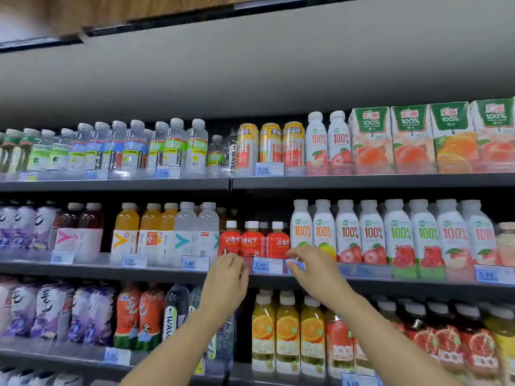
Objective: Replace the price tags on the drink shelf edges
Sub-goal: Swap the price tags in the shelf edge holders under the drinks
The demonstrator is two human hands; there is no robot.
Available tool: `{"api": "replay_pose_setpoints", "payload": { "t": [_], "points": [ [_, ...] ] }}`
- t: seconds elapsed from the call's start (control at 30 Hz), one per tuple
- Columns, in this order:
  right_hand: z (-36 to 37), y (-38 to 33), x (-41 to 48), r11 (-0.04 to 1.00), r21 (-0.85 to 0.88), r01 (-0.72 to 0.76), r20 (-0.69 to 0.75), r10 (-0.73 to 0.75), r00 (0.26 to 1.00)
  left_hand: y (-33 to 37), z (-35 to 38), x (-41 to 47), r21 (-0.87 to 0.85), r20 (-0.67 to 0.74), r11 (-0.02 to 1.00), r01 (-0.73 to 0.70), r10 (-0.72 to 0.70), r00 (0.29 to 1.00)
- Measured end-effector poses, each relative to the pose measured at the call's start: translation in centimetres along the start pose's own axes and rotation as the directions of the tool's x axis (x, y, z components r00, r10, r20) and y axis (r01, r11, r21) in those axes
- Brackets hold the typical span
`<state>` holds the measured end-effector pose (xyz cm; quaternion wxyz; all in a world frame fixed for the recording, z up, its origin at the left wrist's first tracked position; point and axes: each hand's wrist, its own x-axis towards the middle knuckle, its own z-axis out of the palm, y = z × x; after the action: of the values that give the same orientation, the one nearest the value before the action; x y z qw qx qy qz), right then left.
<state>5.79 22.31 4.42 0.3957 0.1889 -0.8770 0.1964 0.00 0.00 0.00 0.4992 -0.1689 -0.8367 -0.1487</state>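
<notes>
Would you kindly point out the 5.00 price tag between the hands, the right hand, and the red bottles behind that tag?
5.00 price tag [267, 265]: head view, middle of its face.
right hand [316, 270]: head view, back of the hand.
red bottles [253, 242]: head view, label of the middle one.

Middle shelf edge: a price tag reads 5.00, and two tags further left read 4.80. Up top, another 5.00 tag under the cans. White juice bottles shout 100%, the cartons too. WAVE runs down a clear bottle and a dark bottle below.
</notes>
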Motion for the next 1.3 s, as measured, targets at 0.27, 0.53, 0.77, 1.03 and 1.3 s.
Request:
{"api": "replay_pose_setpoints", "payload": {
  "t": [0.27, 0.53, 0.77, 1.03, 1.3],
  "points": [
    [4.7, -0.8, 2.6, 0.960, -0.278, 0.014, -0.070, -0.035, 0.997, -3.4, 3.7, 0.8, 0.040, -0.007, 0.990, -0.133, 0.133, 0.991],
    [7.4, -0.2, 3.6, 0.954, -0.298, 0.026, -0.071, -0.050, 0.996, -3.4, 4.8, 1.0, -0.023, -0.057, 0.996, -0.090, 0.089, 0.994],
    [7.9, -0.2, 4.2, 0.955, -0.295, 0.028, -0.094, -0.058, 0.994, -3.0, 5.9, 1.2, -0.033, -0.138, 0.998, -0.046, 0.041, 0.990],
    [4.2, 1.5, 4.8, 0.996, -0.083, -0.005, -0.269, -0.018, 0.963, 1.6, 6.2, 2.0, -0.128, -0.249, 0.991, -0.034, 0.001, 0.969],
    [-5.6, 12.6, 2.6, 0.992, 0.082, -0.095, -0.442, 0.121, 0.889, 13.7, 8.8, 3.8, -0.198, -0.239, 0.962, -0.191, 0.141, 0.961]
  ]
}}
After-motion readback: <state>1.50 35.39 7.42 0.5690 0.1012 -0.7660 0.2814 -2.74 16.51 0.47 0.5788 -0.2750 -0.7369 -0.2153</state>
